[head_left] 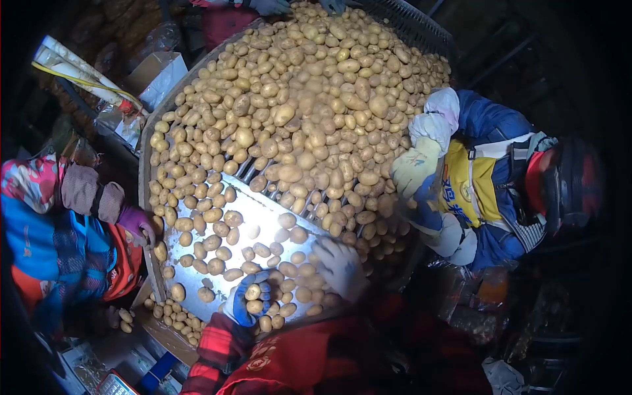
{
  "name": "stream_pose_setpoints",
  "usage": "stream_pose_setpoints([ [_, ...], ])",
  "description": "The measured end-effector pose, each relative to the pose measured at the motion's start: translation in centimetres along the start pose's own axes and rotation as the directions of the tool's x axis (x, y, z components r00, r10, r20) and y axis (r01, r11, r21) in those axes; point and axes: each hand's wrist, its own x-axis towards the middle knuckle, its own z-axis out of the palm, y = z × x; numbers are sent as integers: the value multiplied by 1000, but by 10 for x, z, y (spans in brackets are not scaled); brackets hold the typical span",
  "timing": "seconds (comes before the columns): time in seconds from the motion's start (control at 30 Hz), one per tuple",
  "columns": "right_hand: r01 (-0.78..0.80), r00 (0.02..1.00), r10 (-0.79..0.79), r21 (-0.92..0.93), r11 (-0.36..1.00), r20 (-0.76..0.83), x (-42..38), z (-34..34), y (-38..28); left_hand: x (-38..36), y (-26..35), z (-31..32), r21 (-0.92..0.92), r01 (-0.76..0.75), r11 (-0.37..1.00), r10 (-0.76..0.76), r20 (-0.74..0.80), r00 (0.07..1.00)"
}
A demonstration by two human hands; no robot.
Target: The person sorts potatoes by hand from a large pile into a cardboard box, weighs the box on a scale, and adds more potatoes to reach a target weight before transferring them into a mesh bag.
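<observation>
Sorting potatoes point(299, 118) on a metal grading table point(191, 260): left hand point(252, 299), blue-gloved, cupped around a few small potatoes; right hand point(339, 263), white-gloved, spread flat on the pile edge. Best practice, judged: sweep small lots downslope, clear of co-workers' gloves point(415, 164).

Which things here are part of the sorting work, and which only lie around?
In the work:
- potatoes
- metal sorting table
- left hand, in a blue glove, holding small potatoes
- right hand, in a white glove

Lying about:
- cardboard box
- white bundle with yellow strap
</observation>
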Motion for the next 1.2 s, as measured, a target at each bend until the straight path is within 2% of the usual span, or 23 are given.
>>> stream_pose_setpoints([
  [0.07,0,999,-2,-48,999,-37,37,4,-10,9,2,3,-93,58,994,-58,6,998],
  [0.1,11,999,-14,-84,996,-40,51,10,-23,-26,-11,-4,-71,34,997,-42,-101,994],
  [0.17,101,995,-99,-359,928,24,95,15,-3,-10,-20,2,-42,-33,999,26,-150,988],
  [0.23,182,982,-168,-627,757,83,142,51,22,-2,-14,-3,-72,-52,996,51,-19,999],
  [0.27,171,961,1,-596,785,276,166,61,12,5,-22,-23,-128,-46,991,53,48,997],
  [0.3,150,874,165,-577,803,457,187,66,9,12,-20,-25,-184,-36,982,60,124,990],
  [0.33,129,845,174,-509,851,505,195,69,14,18,-17,-25,-365,61,929,110,430,896],
  [0.37,116,875,153,-506,855,459,196,73,20,19,-16,-25,-138,-93,986,132,311,941],
  [0.43,102,924,102,-494,864,369,186,79,30,17,-18,-28,363,-282,888,272,81,959],
  [0.47,94,926,80,-430,898,370,175,52,8,23,-17,-37,302,-285,910,261,116,958],
  [0.57,35,943,121,-453,891,310,170,57,6,44,-21,-53,63,-264,962,249,189,950],
  [0.6,-122,900,224,-277,953,374,180,67,12,49,-24,-56,227,-323,919,276,216,937],
  [0.63,-95,885,220,-304,948,410,176,70,14,52,-27,-57,385,-369,846,292,246,924],
  [0.67,-65,873,215,-331,941,438,171,68,16,53,-25,-57,438,-422,794,336,264,904],
  [0.7,-30,859,209,-361,932,468,164,66,18,57,-30,-66,345,-401,849,331,246,911],
  [0.73,-29,885,188,-354,935,425,153,71,24,56,-28,-63,410,-467,784,384,272,882],
  [0.8,-170,934,202,-130,977,294,131,49,16,57,-30,-58,324,-439,838,392,201,898],
  [0.87,-316,938,277,186,930,208,115,21,-5,63,-28,-52,-7,-241,970,241,45,969],
  [0.97,-116,983,46,398,910,180,81,23,-34,70,-30,-63,67,-249,966,246,55,968],
  [1.07,53,998,-55,123,991,12,95,3,-40,67,-16,-59,114,-169,979,153,131,979],
  [1.1,-9,991,30,-155,988,134,106,6,-31,64,-14,-58,126,-175,977,156,145,977],
  [1.13,-26,966,130,-416,909,223,124,19,-15,64,-11,-56,143,-194,971,173,150,973],
  [1.2,7,896,286,-655,756,340,165,59,15,59,-10,-53,176,-262,949,242,130,962],
])
